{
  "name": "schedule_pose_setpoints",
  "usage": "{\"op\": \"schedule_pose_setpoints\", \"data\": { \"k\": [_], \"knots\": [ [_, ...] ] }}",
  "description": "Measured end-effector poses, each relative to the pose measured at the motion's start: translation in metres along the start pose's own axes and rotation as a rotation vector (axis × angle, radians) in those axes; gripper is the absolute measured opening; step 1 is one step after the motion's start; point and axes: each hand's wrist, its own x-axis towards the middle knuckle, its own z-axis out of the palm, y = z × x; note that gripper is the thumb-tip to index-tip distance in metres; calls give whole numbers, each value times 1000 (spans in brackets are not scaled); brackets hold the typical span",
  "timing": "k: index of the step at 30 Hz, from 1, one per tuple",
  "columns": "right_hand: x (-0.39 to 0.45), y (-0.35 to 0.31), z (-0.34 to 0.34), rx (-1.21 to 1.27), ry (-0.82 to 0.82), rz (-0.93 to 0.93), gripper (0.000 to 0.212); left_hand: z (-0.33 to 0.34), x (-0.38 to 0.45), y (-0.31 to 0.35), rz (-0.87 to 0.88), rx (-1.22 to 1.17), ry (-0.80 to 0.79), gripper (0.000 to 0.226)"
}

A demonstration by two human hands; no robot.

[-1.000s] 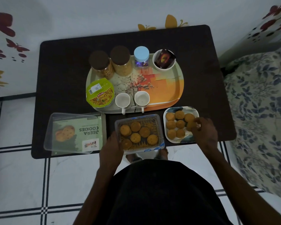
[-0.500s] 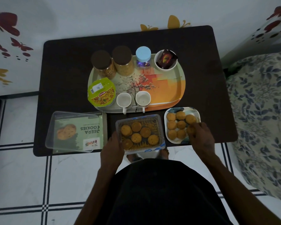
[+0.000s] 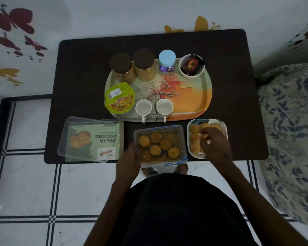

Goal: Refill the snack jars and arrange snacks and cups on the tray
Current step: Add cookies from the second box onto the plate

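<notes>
Right hand (image 3: 214, 144) moved inward over plate (image 3: 223, 124), grip unclear; left hand (image 3: 129, 159) still grasps cookie box (image 3: 182, 139)

Cookie box (image 3: 160, 144), open and part-filled, is held by left hand (image 3: 128, 162); cookie plate (image 3: 191, 153) lies under right hand (image 3: 215, 146).

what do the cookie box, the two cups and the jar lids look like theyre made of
Cookie box: thin clear plastic, glossy; the cookies show through its walls.
Two cups: plain white and smooth, likely ceramic or melamine; the dim light leaves it open.
Jar lids: two dark brown lids and one pale blue, all matte, probably plastic.
</notes>
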Motion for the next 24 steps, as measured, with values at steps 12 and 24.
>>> {"op": "schedule_pose_setpoints", "data": {
  "k": [12, 24],
  "knots": [
    [2, -87, 100, -356, -540, -507, 40, 0, 0, -11, -38, -218, -37, 22],
    [-4, -78, 77, 53, -536, -397, 16, 2, 3, -19, -5, -198, -41, 23]
  ]
}}
